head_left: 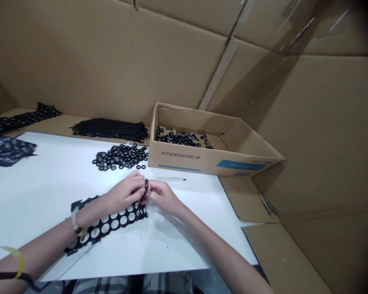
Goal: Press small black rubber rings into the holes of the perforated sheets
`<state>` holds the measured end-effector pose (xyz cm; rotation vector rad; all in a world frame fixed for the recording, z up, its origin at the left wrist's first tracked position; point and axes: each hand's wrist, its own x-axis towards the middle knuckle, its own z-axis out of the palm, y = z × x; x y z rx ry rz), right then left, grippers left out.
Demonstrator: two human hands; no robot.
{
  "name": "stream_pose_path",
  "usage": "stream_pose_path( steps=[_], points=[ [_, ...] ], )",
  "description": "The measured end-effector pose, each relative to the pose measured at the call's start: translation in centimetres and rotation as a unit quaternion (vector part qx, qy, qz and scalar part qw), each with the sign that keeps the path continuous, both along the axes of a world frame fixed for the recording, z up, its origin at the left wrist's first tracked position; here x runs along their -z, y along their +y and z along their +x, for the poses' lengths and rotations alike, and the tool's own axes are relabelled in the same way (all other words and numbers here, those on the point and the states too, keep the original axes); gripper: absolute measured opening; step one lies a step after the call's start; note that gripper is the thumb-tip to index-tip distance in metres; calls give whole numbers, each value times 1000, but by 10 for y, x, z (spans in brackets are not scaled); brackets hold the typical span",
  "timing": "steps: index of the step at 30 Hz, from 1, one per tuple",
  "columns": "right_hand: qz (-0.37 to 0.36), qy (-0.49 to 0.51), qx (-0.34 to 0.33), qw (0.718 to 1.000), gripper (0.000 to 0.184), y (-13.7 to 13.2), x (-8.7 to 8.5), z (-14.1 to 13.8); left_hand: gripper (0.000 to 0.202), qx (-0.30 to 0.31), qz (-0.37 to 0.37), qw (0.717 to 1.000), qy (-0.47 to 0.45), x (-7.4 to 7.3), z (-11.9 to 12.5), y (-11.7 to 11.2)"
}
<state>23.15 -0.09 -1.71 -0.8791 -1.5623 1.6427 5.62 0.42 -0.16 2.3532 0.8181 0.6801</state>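
A small black rubber piece (146,187) stands nearly upright, long axis roughly vertical, pinched in a narrow grip between the fingertips of the left hand (124,191) and the right hand (162,197) — neither hand clearly nearer. Under the left wrist lies a perforated black sheet (106,223); beyond the hands are a pen (168,179), a heap of black washers (120,157) and a cardboard box (184,158) — more washers (179,138) inside.

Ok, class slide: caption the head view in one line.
Left hand and right hand pinch a small black piece beside a punched black strip, with loose black rings and a cardboard box behind.
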Motion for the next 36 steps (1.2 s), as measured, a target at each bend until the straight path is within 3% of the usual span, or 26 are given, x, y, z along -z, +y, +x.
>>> stream_pose_path(
  steps=[5,9,12,16,18,21,24,26,30,36],
  points=[
    [12,-72,1,997,29,2,1,5,28,-14,45,997,64,-2,1,-5],
    [35,-36,-9,999,32,4,-3,8,23,-61,16,998,-10,1,-5,-1],
    [99,-46,19,994,35,5,-5,10,20,-118,-43,990,-66,6,-9,5],
    [136,-71,39,987,34,6,-9,14,27,-71,-183,976,-97,10,-9,12],
    [142,-107,49,983,29,8,-12,17,31,-74,-212,971,-81,8,-9,13],
    [101,-119,55,986,16,11,-15,21,38,-125,-182,974,-49,4,-9,11],
    [68,-70,89,991,24,11,-16,22,36,-167,-140,975,-52,1,-8,9],
    [122,-83,117,982,26,10,-15,21,32,-181,-139,971,-71,3,-6,7],
    [267,-162,136,940,11,8,-13,19,28,-181,-171,963,-104,8,-2,5],
    [310,-166,156,923,5,4,-12,15,35,-191,-197,954,-119,5,0,2]
  ],
)
